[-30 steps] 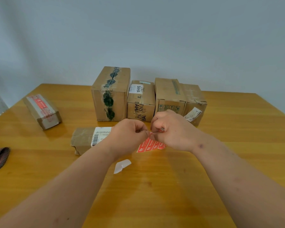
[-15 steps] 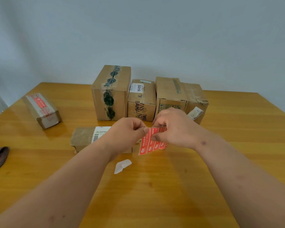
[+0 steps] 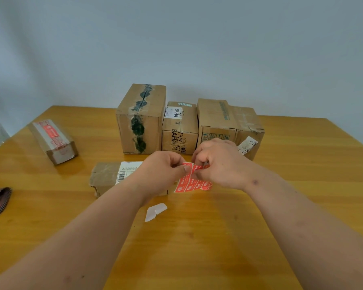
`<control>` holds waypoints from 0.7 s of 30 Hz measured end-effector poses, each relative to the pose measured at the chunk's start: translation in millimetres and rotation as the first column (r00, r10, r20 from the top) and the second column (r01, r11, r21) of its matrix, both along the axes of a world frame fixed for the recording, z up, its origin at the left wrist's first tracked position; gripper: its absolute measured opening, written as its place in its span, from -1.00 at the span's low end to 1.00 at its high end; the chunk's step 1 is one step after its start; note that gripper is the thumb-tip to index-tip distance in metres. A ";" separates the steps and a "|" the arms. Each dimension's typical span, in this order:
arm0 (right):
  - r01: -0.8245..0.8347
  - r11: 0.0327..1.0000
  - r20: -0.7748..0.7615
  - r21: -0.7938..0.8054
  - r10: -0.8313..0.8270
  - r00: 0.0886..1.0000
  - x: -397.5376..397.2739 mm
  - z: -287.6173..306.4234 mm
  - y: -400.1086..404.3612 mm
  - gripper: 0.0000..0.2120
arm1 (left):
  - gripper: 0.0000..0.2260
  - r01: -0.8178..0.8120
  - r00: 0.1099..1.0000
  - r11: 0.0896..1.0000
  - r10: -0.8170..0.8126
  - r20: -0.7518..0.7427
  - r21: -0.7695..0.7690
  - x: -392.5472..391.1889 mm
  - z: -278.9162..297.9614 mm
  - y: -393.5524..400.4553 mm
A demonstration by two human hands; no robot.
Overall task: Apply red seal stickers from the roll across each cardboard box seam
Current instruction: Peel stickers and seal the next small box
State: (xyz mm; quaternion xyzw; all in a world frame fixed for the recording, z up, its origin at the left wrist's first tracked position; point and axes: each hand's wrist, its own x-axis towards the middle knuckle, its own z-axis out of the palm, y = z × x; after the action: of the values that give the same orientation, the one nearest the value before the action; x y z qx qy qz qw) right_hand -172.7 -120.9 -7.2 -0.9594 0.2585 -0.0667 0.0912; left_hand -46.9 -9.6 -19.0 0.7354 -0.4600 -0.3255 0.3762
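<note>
Left hand (image 3: 162, 171) and right hand (image 3: 219, 164) both pinch the red sticker strip (image 3: 194, 181) above the worktop (image 3: 197, 237), near the flat box (image 3: 107, 177); peeled seal risks curling onto itself or tearing.

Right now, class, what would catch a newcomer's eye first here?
Both hands, left and right, pinch a strip of red stickers at the table's middle. Behind them stands a row of cardboard boxes; one box with a red seal lies far left.
</note>
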 end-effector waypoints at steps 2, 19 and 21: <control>-0.008 1.000 0.015 -0.007 0.008 1.000 -0.2 -0.7 0.2 -0.87 | -0.81 -0.007 1.000 1.000 0.007 -0.010 -0.001 0.0 -0.1 -0.6; 0.030 0.999 0.002 -0.015 -0.030 1.000 2.1 -1.8 -1.7 -0.80 | -0.83 -0.020 0.995 0.999 0.016 -0.095 -0.042 4.7 2.4 1.4; 0.036 0.999 0.021 -0.023 -0.036 0.999 2.2 -4.0 -2.7 -0.83 | -0.86 -0.006 0.997 0.999 0.002 -0.077 -0.043 5.1 2.9 2.9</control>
State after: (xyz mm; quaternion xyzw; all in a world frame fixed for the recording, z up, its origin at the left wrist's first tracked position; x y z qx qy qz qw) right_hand -170.5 -123.6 -11.2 -0.9548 0.2739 -0.0815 0.0812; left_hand -41.8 -6.7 -16.1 0.7151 -0.4507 -0.3427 0.4099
